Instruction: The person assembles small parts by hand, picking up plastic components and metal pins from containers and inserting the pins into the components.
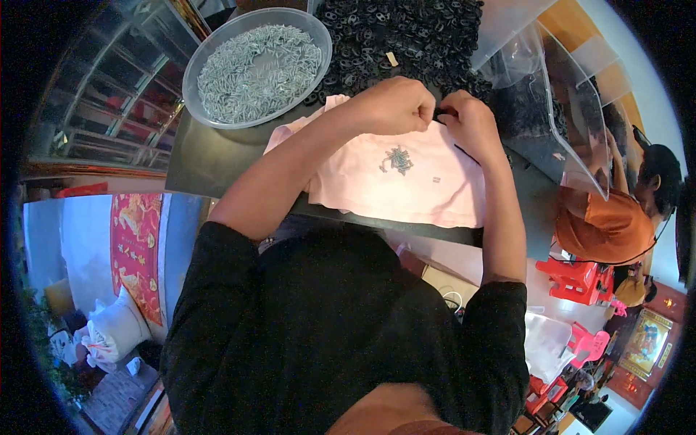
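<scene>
My left hand (pixel 402 107) is closed in a pinch above the far part of a pale pink cloth (pixel 348 181). Whatever its fingers hold is hidden behind the hand. Right beside it, my right hand (pixel 471 123) has its fingertips closed on a small black part (pixel 438 114), of which only a bit shows. On the cloth, nearer to me than the hands, lies a small pile of thin silvery metal pieces (pixel 397 160). A large heap of black ring-like parts (pixel 399 36) covers the table just beyond both hands.
A round clear basin (pixel 319 76) full of small silvery pieces stands at the far left. At the right are clear plastic bins (pixel 573 138) with dark contents. A person in an orange top (pixel 605 225) sits at the right, by red stools (pixel 576 279).
</scene>
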`<move>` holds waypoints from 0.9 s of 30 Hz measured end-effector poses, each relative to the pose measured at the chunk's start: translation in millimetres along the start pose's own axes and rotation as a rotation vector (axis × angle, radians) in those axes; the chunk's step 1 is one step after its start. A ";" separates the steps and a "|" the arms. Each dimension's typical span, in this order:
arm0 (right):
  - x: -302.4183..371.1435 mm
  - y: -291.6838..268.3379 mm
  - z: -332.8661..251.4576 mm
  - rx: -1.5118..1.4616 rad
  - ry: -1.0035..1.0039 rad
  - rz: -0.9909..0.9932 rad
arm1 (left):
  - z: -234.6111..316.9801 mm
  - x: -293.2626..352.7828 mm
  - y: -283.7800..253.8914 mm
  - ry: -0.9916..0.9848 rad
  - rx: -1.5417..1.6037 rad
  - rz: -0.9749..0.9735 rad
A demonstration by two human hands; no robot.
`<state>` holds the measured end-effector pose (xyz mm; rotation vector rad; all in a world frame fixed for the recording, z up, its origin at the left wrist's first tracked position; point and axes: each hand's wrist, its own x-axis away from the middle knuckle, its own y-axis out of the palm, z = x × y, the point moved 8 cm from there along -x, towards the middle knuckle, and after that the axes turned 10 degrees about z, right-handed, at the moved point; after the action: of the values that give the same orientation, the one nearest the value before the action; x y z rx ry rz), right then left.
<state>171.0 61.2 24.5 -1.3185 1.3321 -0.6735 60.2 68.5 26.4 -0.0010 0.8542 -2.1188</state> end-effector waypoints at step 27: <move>12.6 -14.3 20.5 -0.973 0.403 0.259 | 0.0 2.8 25.2 -0.110 0.235 0.144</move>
<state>197.1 52.2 28.9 -1.7492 2.2733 -0.0651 76.0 55.9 11.2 0.0641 0.5220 -2.0502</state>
